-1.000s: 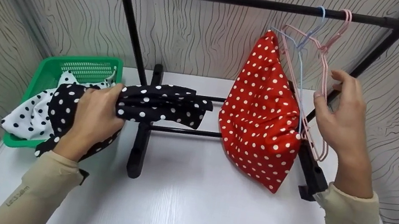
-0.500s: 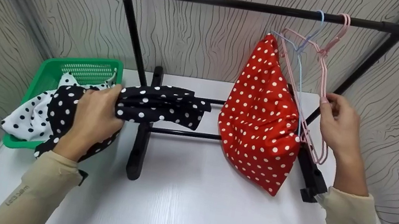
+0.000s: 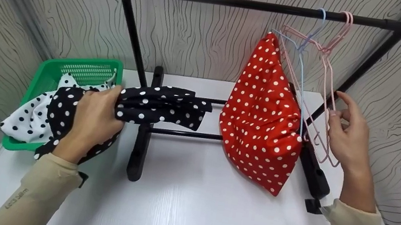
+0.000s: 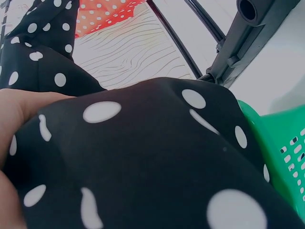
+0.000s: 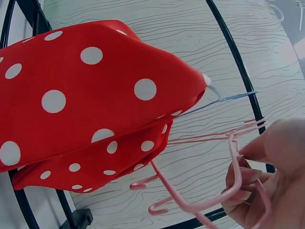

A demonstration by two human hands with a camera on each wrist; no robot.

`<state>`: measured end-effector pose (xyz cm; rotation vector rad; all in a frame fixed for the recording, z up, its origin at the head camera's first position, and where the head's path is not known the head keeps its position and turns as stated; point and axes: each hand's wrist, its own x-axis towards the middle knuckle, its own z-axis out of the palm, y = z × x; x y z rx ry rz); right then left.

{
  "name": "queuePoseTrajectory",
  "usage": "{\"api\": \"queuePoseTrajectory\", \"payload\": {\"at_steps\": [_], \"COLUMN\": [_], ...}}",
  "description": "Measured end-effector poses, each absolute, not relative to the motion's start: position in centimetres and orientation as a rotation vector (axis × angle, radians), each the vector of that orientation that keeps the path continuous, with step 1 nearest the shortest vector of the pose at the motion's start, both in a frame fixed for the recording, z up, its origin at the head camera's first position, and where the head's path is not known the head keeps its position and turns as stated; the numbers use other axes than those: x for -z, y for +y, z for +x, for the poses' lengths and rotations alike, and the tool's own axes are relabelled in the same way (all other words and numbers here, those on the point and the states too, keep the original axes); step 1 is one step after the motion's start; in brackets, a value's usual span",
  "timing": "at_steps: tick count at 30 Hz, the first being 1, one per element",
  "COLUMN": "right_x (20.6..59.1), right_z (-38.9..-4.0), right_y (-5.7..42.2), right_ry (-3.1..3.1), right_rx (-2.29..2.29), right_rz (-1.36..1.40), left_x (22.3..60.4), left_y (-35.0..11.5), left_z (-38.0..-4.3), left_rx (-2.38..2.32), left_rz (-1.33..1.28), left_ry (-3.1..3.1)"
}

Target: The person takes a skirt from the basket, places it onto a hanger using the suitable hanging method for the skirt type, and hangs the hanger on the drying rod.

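Note:
A black cloth with white dots (image 3: 165, 103) is bunched in my left hand (image 3: 97, 118); one end sticks out to the right, and the rest droops over the basket. In the left wrist view the black cloth (image 4: 147, 152) fills most of the frame. My right hand (image 3: 353, 138) holds the side of a pink hanger, its fingers between two pink hangers (image 3: 327, 50) whose hooks sit on the rail. Curled fingers around the pink hanger (image 5: 176, 196) show in the right wrist view. A red dotted cloth (image 3: 264, 118) hangs on a blue hanger (image 3: 302, 47) beside them.
A black rack's rail (image 3: 222, 0) spans the back, above its feet and lower bars. On the left stands a green basket (image 3: 90, 61) with a white, black-dotted cloth (image 3: 28, 121) in it. Patterned walls enclose the white tabletop (image 3: 170, 204).
My right hand has closed in on the pink hangers and drawn one slightly right, so the two now stand apart. The left hand and black cloth have stayed put.

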<state>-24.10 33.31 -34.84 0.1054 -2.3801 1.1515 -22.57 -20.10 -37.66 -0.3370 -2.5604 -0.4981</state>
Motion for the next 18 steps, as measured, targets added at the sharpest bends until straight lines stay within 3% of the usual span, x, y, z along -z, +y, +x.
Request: {"api": "queuePoseTrajectory", "payload": {"at_steps": [9,18], "right_x": [35.2,35.8], "right_z": [-21.4,-21.5], "right_y": [33.6,33.6], "right_ry": [-2.331,-2.118], "right_rx": [-1.094,-1.01], "right_rz": [0.09,0.015], "left_x": [37.7,37.5], "left_y": [-20.1,-20.1], "left_z": [-22.5,-22.4], "left_rx": [0.506,0.508], "left_rz": [-0.344,-0.338], "left_ry": [-2.544,-2.533]}}
